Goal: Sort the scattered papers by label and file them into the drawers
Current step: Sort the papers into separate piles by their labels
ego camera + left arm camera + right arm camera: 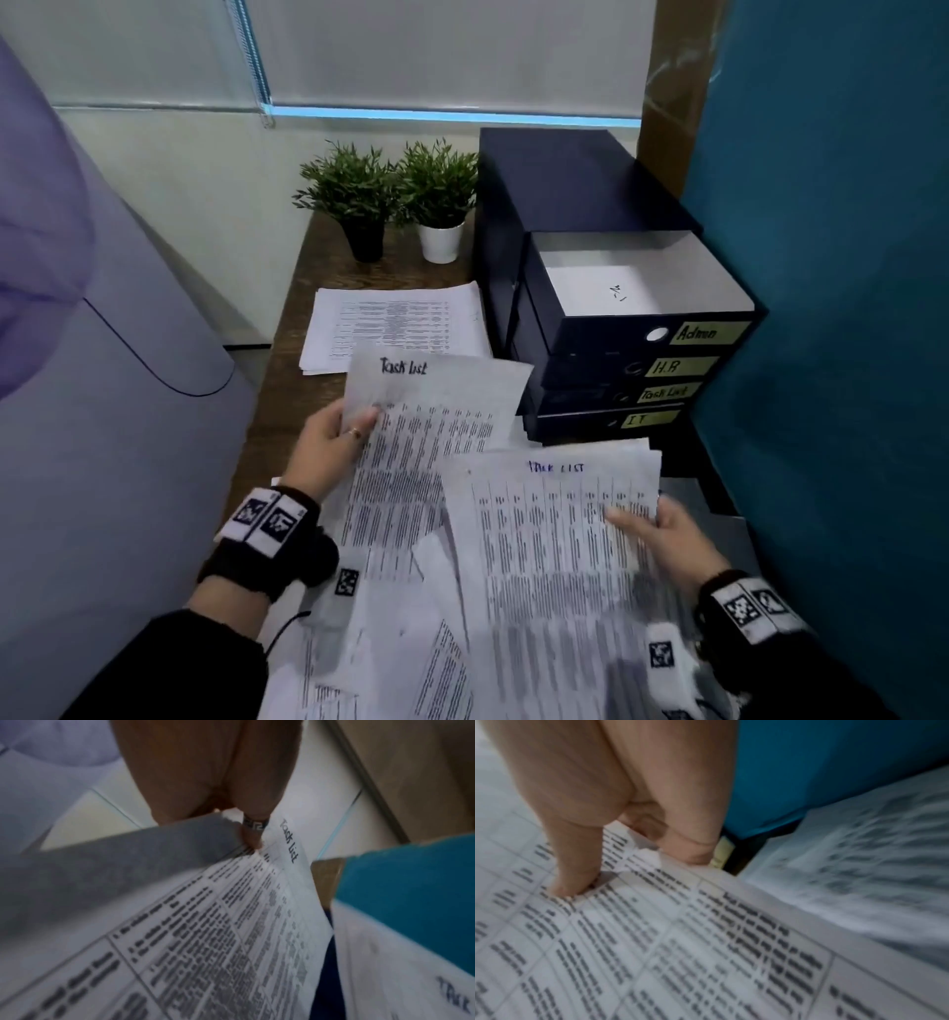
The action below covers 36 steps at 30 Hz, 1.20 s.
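My left hand [354, 429] pinches the left edge of a printed sheet headed "Task List" in black [436, 406], lifted over the desk; the left wrist view shows the ringed finger [253, 833] on that sheet [231, 923]. My right hand [642, 519] grips the right edge of a second sheet headed "TASK LIST" in blue [544, 534], thumb [572, 882] on top and fingers under it. More loose papers [390, 663] lie beneath both sheets. The dark drawer unit [565, 195] stands at the right, labelled Admin [698, 333], H.R, Task List [665, 393] and IT.
The Admin drawer [642, 257] is pulled out with a white sheet inside. A neat paper stack [395, 324] lies behind on the wooden desk [287, 380]. Two potted plants [400, 195] stand at the back. A teal panel [847, 308] closes the right side.
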Each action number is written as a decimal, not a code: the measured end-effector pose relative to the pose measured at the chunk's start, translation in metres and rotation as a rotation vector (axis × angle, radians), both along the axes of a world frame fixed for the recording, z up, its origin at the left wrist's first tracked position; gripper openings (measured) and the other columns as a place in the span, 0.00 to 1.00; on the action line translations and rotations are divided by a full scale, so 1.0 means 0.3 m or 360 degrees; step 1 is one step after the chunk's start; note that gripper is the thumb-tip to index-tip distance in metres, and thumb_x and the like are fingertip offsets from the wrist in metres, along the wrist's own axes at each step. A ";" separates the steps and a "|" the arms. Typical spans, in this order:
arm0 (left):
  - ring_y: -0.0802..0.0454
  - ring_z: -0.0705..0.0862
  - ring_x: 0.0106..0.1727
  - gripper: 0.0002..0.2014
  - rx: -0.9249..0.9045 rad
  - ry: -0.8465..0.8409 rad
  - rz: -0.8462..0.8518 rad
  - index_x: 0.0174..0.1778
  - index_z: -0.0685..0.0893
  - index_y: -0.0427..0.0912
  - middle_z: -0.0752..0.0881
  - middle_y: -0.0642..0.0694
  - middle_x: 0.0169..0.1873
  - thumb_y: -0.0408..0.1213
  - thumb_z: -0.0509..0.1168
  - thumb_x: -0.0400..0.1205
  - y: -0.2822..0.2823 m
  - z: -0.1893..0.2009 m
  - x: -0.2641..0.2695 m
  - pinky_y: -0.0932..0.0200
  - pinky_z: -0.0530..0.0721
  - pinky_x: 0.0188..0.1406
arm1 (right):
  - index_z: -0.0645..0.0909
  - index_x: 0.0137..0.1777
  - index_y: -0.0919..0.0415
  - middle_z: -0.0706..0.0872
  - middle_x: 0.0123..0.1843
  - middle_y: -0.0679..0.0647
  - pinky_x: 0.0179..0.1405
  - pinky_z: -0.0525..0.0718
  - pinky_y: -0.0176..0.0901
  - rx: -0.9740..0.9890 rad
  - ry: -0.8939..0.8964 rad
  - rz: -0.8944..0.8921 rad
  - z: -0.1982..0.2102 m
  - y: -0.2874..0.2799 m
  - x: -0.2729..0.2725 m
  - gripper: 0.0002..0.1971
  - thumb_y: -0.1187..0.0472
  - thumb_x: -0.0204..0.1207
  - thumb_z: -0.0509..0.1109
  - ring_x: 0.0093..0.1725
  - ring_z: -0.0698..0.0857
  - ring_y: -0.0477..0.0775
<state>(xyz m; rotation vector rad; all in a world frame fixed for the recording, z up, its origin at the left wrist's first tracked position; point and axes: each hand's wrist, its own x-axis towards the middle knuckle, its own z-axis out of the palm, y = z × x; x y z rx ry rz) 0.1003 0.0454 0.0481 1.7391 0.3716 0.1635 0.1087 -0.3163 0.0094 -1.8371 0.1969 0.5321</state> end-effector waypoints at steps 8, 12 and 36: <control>0.49 0.90 0.47 0.14 -0.0626 -0.0134 -0.0091 0.62 0.80 0.34 0.89 0.39 0.51 0.32 0.56 0.85 0.127 0.283 -0.069 0.58 0.88 0.36 | 0.73 0.69 0.54 0.83 0.66 0.49 0.69 0.76 0.49 0.0454 -0.0365 0.0288 0.301 0.445 0.113 0.38 0.38 0.59 0.75 0.66 0.81 0.48; 0.52 0.91 0.44 0.18 -0.0779 0.0019 0.0034 0.62 0.80 0.39 0.91 0.46 0.47 0.44 0.52 0.86 0.199 0.230 -0.081 0.63 0.87 0.33 | 0.75 0.64 0.57 0.85 0.58 0.49 0.55 0.82 0.39 0.0419 -0.0416 0.0114 0.264 0.530 0.138 0.21 0.54 0.72 0.73 0.57 0.84 0.45; 0.49 0.78 0.45 0.07 0.0554 0.0086 0.0474 0.49 0.83 0.38 0.83 0.42 0.41 0.34 0.60 0.83 0.327 0.024 -0.232 0.59 0.69 0.41 | 0.80 0.60 0.57 0.87 0.52 0.45 0.50 0.84 0.30 0.0229 -0.0421 0.0001 0.092 0.397 0.017 0.13 0.62 0.76 0.68 0.50 0.87 0.36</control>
